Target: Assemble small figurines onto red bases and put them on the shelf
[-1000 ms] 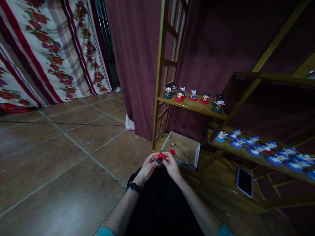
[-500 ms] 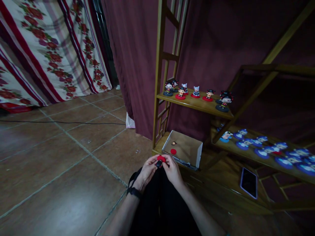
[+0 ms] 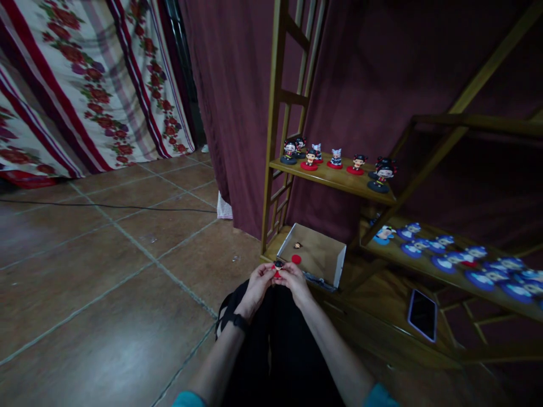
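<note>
Between my fingertips, above my lap, is a small figurine point(image 3: 278, 265) with a black-haired head and a red base. It stands upright, head on top. My left hand point(image 3: 258, 284) grips it from the left, and my right hand point(image 3: 296, 282) pinches it from the other side. Fingers cover part of the red base. Just beyond my hands lies a shallow cardboard box point(image 3: 320, 257). Inside it are a loose figurine piece point(image 3: 297, 245) with dark hair and a round red base point(image 3: 296, 259).
Several figurines stand on a wooden shelf point(image 3: 331, 176) above the box. More blue-based figurines point(image 3: 449, 261) line another shelf at the right. A phone point(image 3: 423, 315) lies on the lower board. A dark cable point(image 3: 127, 207) crosses the tiled floor at left.
The figurine has been turned from head down to head up, with the red base now below. Both hands still hold it. The view has shifted slightly.
</note>
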### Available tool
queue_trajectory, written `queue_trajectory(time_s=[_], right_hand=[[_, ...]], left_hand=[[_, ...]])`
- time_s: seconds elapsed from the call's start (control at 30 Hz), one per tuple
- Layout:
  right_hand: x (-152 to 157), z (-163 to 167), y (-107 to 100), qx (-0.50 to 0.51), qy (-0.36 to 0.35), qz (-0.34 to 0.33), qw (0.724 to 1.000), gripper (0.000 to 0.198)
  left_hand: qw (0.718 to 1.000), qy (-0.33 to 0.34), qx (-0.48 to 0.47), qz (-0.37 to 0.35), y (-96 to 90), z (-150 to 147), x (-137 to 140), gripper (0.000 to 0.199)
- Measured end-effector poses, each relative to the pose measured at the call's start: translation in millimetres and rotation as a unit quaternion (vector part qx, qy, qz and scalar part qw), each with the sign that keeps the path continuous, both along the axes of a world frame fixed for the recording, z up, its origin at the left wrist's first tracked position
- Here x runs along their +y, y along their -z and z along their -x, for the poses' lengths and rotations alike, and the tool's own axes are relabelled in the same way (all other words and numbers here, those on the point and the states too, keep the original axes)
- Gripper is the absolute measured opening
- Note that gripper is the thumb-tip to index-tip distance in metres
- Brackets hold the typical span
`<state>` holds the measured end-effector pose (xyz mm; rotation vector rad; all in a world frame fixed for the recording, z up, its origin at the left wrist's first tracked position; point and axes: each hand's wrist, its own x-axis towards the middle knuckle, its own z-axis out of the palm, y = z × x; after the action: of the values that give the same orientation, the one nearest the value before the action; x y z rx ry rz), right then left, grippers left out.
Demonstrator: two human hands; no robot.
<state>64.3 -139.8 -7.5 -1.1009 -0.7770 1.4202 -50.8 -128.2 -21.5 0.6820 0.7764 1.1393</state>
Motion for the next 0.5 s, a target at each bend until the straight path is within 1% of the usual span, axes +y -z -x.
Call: queue_trajectory(time_s=[0.13, 0.23, 0.3, 0.4, 0.5], right_hand=[[-3, -3, 4, 0.037, -0.002, 0.018, 0.999, 0.027], [-4, -5, 12, 0.055, -0.004, 0.038, 0.998, 0.025], [-6, -7, 16, 0.06, -0.012, 0.044, 0.997, 0.025], [-9, -9, 20, 0.049, -0.02, 0.025, 0.998, 0.029], [-12, -9, 22, -0.007, -0.005, -0.019, 1.0, 0.028]], left_hand=[[0.997, -0.041, 0.056, -0.018, 4.8, -5, -1, 0.029], [0.991, -0.076, 0.093, -0.053, 7.2, -9, -3, 0.024], [0.987, -0.087, 0.106, -0.078, 6.5, -10, -6, 0.022], [0.984, -0.088, 0.112, -0.107, 2.3, -9, -13, 0.023], [0.981, -0.081, 0.117, -0.133, -2.5, -5, -19, 0.025]])
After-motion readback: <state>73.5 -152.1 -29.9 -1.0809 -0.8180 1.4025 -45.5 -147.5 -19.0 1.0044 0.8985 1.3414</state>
